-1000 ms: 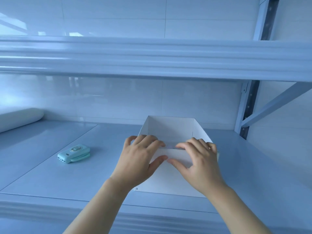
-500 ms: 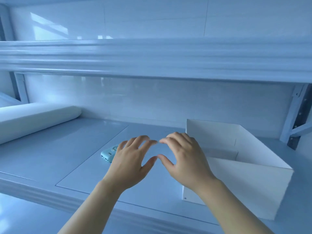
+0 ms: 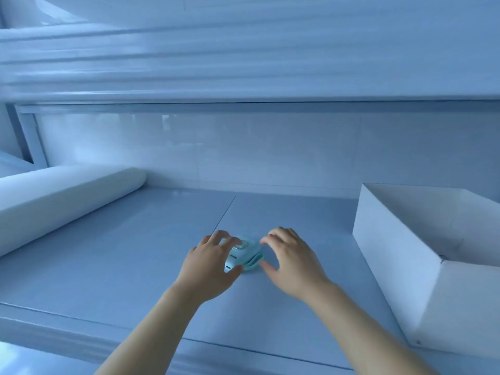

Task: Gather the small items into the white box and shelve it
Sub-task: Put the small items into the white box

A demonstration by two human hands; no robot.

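Note:
A small teal device (image 3: 248, 252) with a round button lies on the grey shelf board (image 3: 135, 266), about mid-frame. My left hand (image 3: 209, 269) is on its left end, fingers curled over the top and thumb against the near edge. My right hand (image 3: 293, 263) hovers just right of the device with fingers spread and loosely bent; whether the fingertips touch it is not plain. The white box (image 3: 392, 239) stands open-topped on the same shelf at the right, apart from both hands; no contents show inside it.
A thick white foam roll (image 3: 62, 201) lies along the left side of the shelf. The upper shelf beam (image 3: 243, 63) hangs low overhead. A tiled wall closes the back. The shelf's front lip (image 3: 81, 345) runs below my forearms.
Both hands left the white box and moved left to the teal device. The view swung left, so the box now sits at the right edge. My left hand has closed onto the device.

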